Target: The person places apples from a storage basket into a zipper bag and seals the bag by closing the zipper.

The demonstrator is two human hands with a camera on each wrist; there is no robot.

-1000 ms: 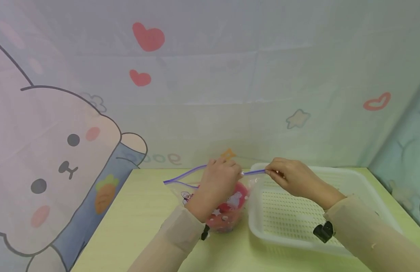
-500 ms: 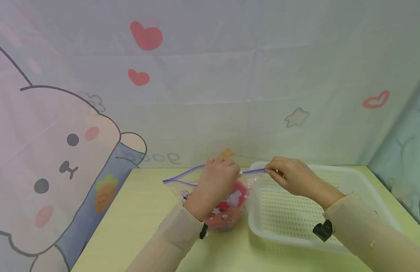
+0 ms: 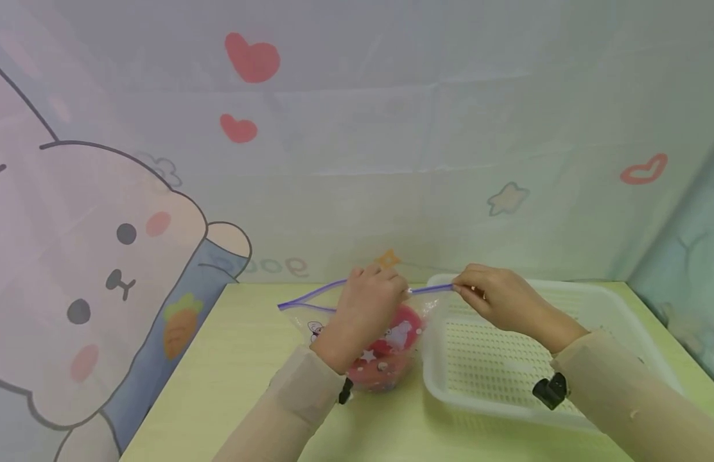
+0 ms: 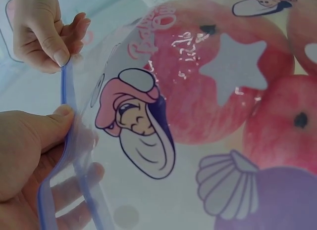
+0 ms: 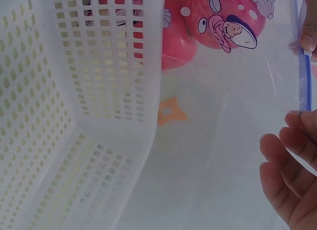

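Observation:
A clear zip bag (image 3: 334,317) printed with cartoon figures stands on the pale green table (image 3: 235,366), with red apples (image 3: 386,362) inside. Its blue zip strip (image 3: 429,290) is stretched between both hands. My left hand (image 3: 399,287) pinches the strip near the middle, thumb (image 4: 58,117) on one side of the zip strip (image 4: 64,89). My right hand (image 3: 461,290) pinches the strip's right end above the basket's corner. In the left wrist view the apples (image 4: 218,86) show through the bag. In the right wrist view my right fingers (image 5: 290,175) are curled by the zip strip (image 5: 307,76).
A white perforated plastic basket (image 3: 507,378) lies on the table just right of the bag, its wall (image 5: 99,67) against the apples (image 5: 181,39). A cartoon-printed cloth backdrop (image 3: 357,160) rises behind the table. Bare tabletop lies left of the bag.

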